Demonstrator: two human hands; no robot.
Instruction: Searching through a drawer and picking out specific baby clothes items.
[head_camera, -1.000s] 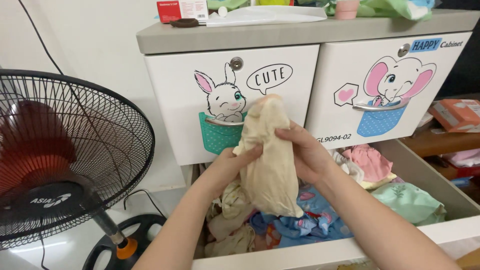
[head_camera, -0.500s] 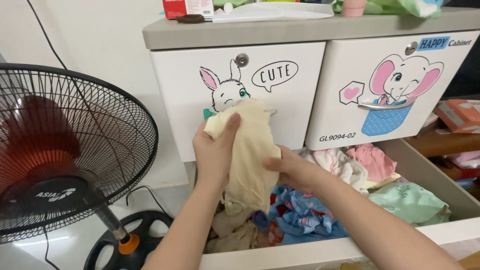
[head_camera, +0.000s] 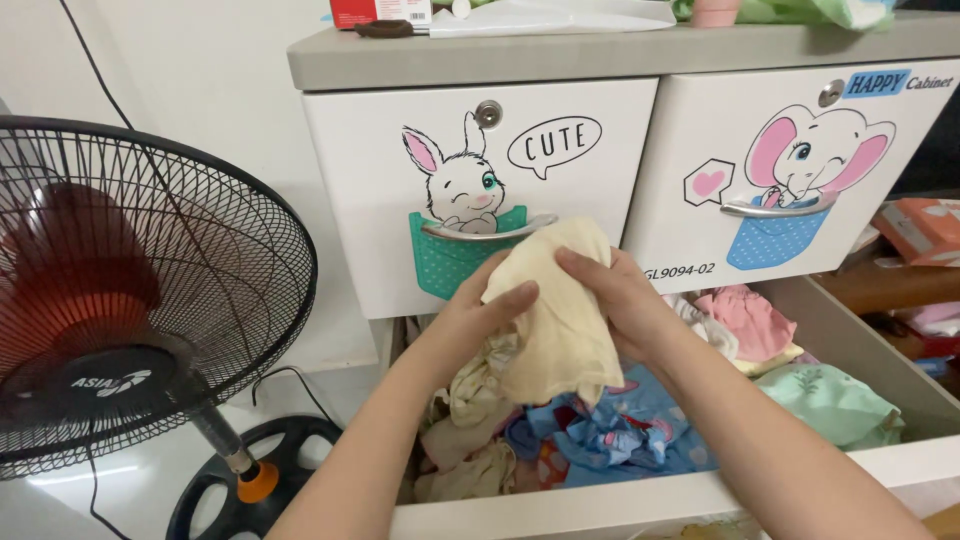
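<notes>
A: Hands?
B: Left hand (head_camera: 478, 318) & right hand (head_camera: 620, 300) both clamped on a cream cloth (head_camera: 555, 320), held up over the open drawer (head_camera: 860, 350).
A: Under it?
B: Blue garment (head_camera: 620, 435), pink (head_camera: 750, 320) & green (head_camera: 840, 400) ones to the right. Fan (head_camera: 130, 300) on the left, by the cabinet (head_camera: 380, 180).

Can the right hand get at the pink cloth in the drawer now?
Probably not at once: the right hand and left hand both grip the cream cloth. The pink cloth lies uncovered nearby.
</notes>
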